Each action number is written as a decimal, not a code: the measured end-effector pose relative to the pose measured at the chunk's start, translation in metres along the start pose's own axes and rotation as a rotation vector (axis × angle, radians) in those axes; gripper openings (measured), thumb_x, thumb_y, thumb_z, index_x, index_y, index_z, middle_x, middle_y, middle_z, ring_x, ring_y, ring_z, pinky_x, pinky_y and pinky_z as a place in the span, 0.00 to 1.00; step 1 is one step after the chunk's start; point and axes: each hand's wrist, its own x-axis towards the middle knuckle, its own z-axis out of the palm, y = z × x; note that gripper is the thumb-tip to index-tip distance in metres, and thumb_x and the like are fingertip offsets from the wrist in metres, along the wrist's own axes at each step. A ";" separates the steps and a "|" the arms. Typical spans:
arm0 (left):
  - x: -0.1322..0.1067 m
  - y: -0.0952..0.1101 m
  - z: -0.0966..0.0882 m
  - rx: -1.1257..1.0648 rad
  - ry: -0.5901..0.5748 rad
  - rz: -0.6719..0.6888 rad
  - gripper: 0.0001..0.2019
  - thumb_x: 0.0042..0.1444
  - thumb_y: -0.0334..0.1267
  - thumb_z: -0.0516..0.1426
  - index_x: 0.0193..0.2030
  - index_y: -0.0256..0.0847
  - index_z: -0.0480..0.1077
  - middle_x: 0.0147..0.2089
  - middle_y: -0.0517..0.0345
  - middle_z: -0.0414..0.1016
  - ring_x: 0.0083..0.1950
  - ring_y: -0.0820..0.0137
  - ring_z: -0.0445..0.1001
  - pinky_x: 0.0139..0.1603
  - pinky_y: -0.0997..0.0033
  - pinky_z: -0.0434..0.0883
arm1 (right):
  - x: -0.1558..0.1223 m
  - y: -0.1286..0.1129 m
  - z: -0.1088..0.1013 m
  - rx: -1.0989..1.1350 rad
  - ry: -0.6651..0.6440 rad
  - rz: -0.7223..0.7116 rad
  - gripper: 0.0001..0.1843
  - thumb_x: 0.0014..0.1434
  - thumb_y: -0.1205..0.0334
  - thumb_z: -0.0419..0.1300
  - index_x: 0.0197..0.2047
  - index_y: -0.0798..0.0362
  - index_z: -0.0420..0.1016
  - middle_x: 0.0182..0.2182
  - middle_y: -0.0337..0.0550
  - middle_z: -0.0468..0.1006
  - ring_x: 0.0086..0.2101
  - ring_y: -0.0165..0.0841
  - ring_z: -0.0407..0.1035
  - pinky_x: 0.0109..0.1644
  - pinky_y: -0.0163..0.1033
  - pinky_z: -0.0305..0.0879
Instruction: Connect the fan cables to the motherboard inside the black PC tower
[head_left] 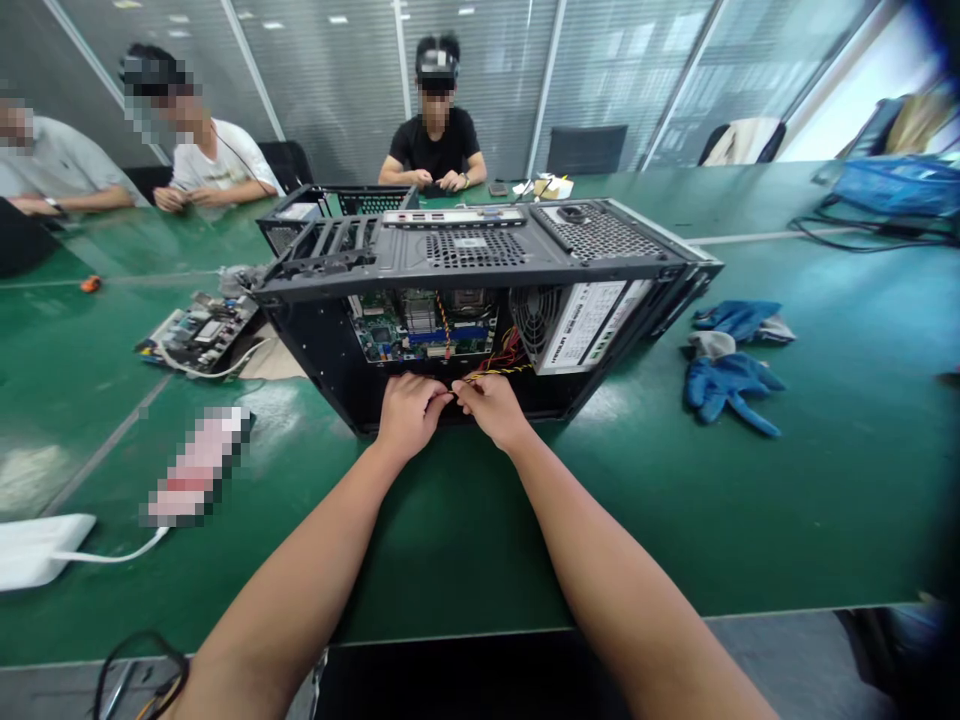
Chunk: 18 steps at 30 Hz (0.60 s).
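An open black computer case (315,350) lies across the table in front of me. Inside it show a green motherboard (379,340) and, on the right, a power supply (596,325) with a white label. Red, yellow and black power cables (510,352) run from the supply toward my hands. At the case's near edge my right hand (491,405) pinches the end of the cables. Close beside it, fingertips nearly meeting, my left hand (409,415) is closed in a pinch too. What sits between its fingers is too small and hidden to name.
Left of the case lie a loose circuit board (202,335), a blurred phone (199,465) and a white power bank (41,550). Blue gloves (724,380) rest on the right. Behind stands another case (281,225). Several people sit across the green table (832,470).
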 end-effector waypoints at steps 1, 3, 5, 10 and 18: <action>0.000 0.000 0.000 -0.004 0.001 0.000 0.11 0.64 0.43 0.55 0.33 0.41 0.72 0.32 0.56 0.77 0.37 0.64 0.71 0.43 0.62 0.62 | 0.000 0.000 0.000 -0.004 -0.006 -0.009 0.15 0.55 0.54 0.58 0.23 0.55 0.70 0.19 0.38 0.70 0.21 0.27 0.64 0.27 0.34 0.60; -0.001 -0.001 0.001 -0.005 0.006 -0.002 0.11 0.64 0.44 0.55 0.33 0.42 0.72 0.33 0.56 0.77 0.37 0.64 0.71 0.42 0.62 0.63 | 0.000 -0.001 -0.001 -0.004 -0.011 -0.019 0.15 0.55 0.54 0.58 0.22 0.54 0.70 0.18 0.37 0.70 0.21 0.27 0.63 0.27 0.34 0.59; -0.001 -0.002 0.002 0.001 0.013 -0.004 0.11 0.64 0.44 0.55 0.33 0.42 0.72 0.33 0.56 0.77 0.37 0.63 0.71 0.42 0.62 0.63 | 0.000 -0.001 -0.001 0.004 -0.014 -0.016 0.15 0.55 0.54 0.58 0.22 0.54 0.70 0.18 0.37 0.69 0.21 0.27 0.63 0.27 0.34 0.59; -0.001 -0.002 0.003 0.005 0.012 0.005 0.11 0.64 0.43 0.54 0.34 0.42 0.72 0.32 0.56 0.76 0.37 0.64 0.71 0.42 0.62 0.63 | -0.001 -0.002 -0.001 -0.005 -0.022 -0.019 0.16 0.55 0.54 0.58 0.22 0.54 0.69 0.18 0.37 0.69 0.20 0.27 0.63 0.27 0.34 0.59; -0.001 -0.003 0.004 -0.098 0.007 -0.012 0.10 0.64 0.41 0.55 0.34 0.41 0.71 0.32 0.58 0.75 0.36 0.65 0.72 0.45 0.62 0.65 | 0.000 0.001 0.001 -0.036 -0.010 -0.027 0.15 0.56 0.54 0.57 0.24 0.55 0.71 0.20 0.39 0.72 0.21 0.28 0.65 0.27 0.35 0.60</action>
